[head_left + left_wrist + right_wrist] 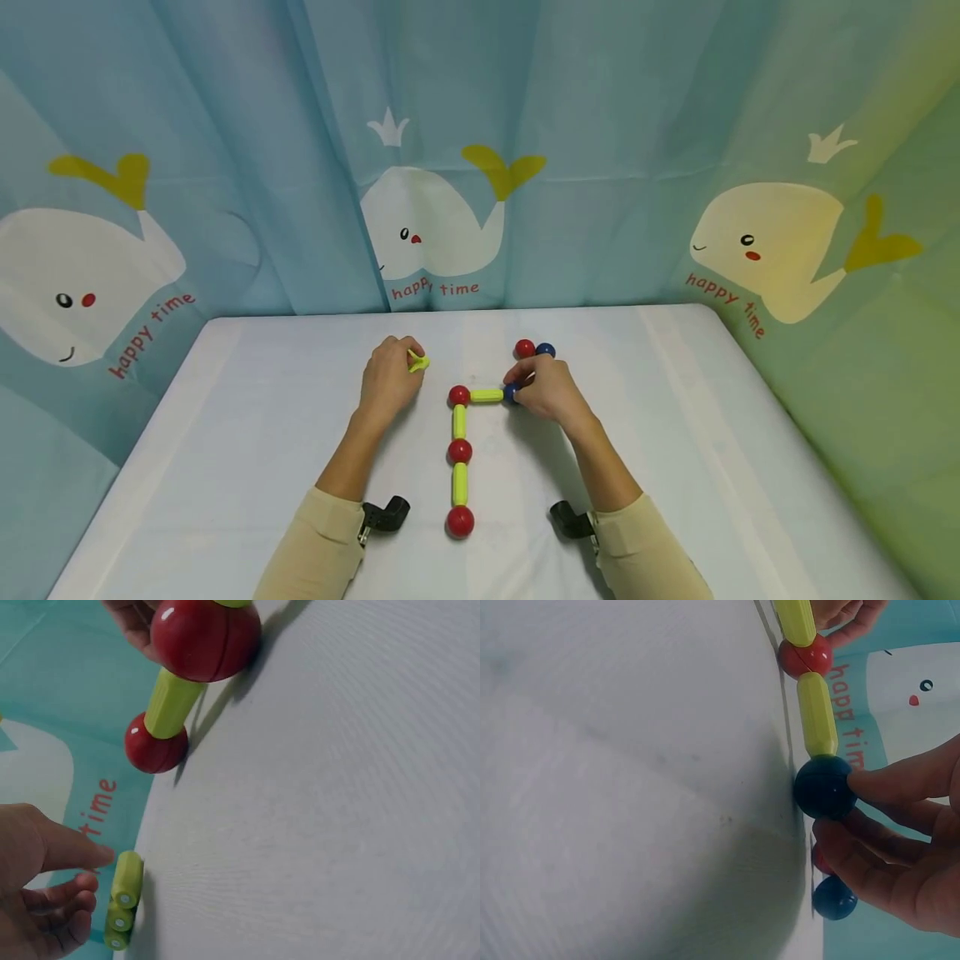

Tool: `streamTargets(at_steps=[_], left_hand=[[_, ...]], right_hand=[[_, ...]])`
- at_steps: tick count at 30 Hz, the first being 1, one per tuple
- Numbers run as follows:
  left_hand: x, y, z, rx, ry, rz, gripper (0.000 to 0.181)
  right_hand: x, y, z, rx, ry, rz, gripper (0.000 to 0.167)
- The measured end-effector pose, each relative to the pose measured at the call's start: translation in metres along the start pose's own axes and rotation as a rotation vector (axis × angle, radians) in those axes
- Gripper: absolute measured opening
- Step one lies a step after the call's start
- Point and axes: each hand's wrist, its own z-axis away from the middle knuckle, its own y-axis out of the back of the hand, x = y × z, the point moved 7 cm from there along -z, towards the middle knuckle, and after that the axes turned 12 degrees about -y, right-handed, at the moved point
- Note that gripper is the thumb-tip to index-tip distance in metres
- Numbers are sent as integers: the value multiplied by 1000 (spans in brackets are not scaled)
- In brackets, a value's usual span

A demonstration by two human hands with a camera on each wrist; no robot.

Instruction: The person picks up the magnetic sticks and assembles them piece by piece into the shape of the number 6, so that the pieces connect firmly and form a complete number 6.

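The right hand (551, 388) pinches a blue ball (821, 791) near the middle of the head view; the left hand (388, 379), further left, has loosely bent fingers beside three loose rods (127, 879), though contact is hard to tell. From the blue ball a yellow-green rod (487, 396) runs leftward, its long axis across the frame, to the corner red ball (459, 396). The loose rods lie up and left of that corner, apart from it, nearer the left hand. Below the corner, rods and red balls alternate toward the frame's bottom. Another red ball (525, 348) and a darker-blue neighbour (546, 351) sit beyond the right hand on the white surface (697, 467).
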Motion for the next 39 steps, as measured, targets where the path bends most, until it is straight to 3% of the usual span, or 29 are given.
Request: streamTargets(at_steps=[15, 26, 39], left_hand=[[-2, -7, 4, -19, -5, -60, 26], [2, -9, 5, -68, 28, -98, 30], [9, -8, 7, -140, 21, -37, 38]], right_hand=[[-2, 0, 1, -6, 21, 0, 18], [-1, -1, 1, 3, 21, 13, 17], [0, -2, 1, -1, 7, 16, 17]])
